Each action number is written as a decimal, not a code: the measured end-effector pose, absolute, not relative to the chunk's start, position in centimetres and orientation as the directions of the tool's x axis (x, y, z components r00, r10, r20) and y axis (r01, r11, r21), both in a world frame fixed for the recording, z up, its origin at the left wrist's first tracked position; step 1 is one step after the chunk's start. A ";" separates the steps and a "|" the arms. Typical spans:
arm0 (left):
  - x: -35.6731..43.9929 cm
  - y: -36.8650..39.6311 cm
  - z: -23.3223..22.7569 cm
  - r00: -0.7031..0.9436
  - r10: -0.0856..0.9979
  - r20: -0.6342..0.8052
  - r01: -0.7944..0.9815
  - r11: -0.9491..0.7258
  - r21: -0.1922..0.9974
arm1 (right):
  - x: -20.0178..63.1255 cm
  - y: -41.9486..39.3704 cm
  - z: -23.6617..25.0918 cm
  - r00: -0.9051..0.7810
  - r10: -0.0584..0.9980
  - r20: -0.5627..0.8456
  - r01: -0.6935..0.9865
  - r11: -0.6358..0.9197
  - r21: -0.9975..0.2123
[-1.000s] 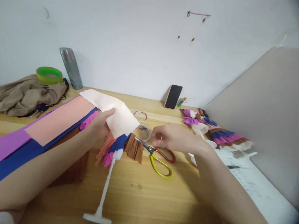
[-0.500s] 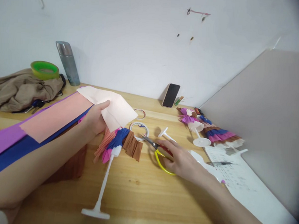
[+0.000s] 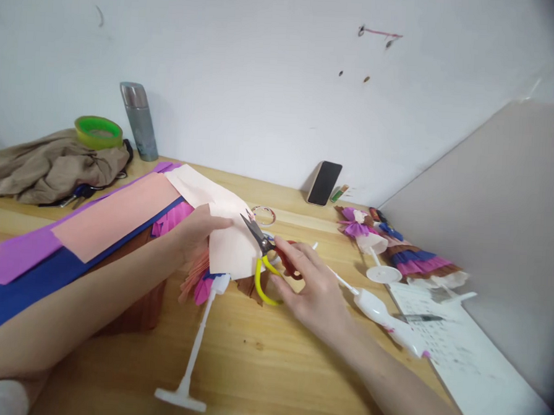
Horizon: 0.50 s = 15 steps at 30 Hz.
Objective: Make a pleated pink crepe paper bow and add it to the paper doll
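Note:
My left hand (image 3: 196, 232) pinches a pale cream sheet of paper (image 3: 226, 242) near its middle, holding it up over a white plastic stand (image 3: 194, 352) dressed in pink, blue and brown crepe ruffles (image 3: 197, 281). My right hand (image 3: 307, 288) grips scissors (image 3: 267, 263) with one red and one yellow handle. Their dark blades point up and left, touching the cream sheet's right edge.
Long salmon, purple and blue paper strips (image 3: 85, 228) lie at the left. Behind are a tan cloth (image 3: 51, 168), green tape roll (image 3: 97, 132), grey flask (image 3: 139, 123) and phone (image 3: 325, 183). Tape rings (image 3: 263, 214), finished paper dolls (image 3: 398, 254), a white bottle (image 3: 385, 315) and a printed sheet (image 3: 455, 353) sit right.
My right hand dropped onto the scissors lying on the table, picked them up and brought the blades to the cream sheet. My left hand kept hold of the sheet.

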<state>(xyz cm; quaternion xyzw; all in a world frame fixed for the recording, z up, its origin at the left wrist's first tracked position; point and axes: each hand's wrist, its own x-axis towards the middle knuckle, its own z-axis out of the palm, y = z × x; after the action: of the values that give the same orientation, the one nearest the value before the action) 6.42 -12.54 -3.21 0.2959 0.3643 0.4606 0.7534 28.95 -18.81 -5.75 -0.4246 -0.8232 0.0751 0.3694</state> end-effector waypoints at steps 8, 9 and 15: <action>7.3 -14.3 -2.1 0.484 0.873 -0.053 -0.393 0.271 0.879 | 26.0 -16.6 -7.0 -0.288 0.790 0.541 0.639 0.580 -0.505; 7.5 -14.3 -2.2 0.435 0.898 -0.068 -0.375 0.250 0.893 | 25.8 -16.6 -7.0 -0.290 0.794 0.534 0.633 0.578 -0.516; 7.9 -14.2 -2.8 0.239 0.965 -0.111 -0.263 0.175 0.949 | 25.9 -16.4 -4.1 -0.395 0.857 0.330 0.711 0.513 -0.481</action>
<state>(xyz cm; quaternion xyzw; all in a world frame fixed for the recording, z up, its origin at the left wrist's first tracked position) 7.91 -14.22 -2.84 0.4384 0.4001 0.4695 0.6537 25.93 -16.44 -4.05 -0.4753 -0.8247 0.1324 0.2764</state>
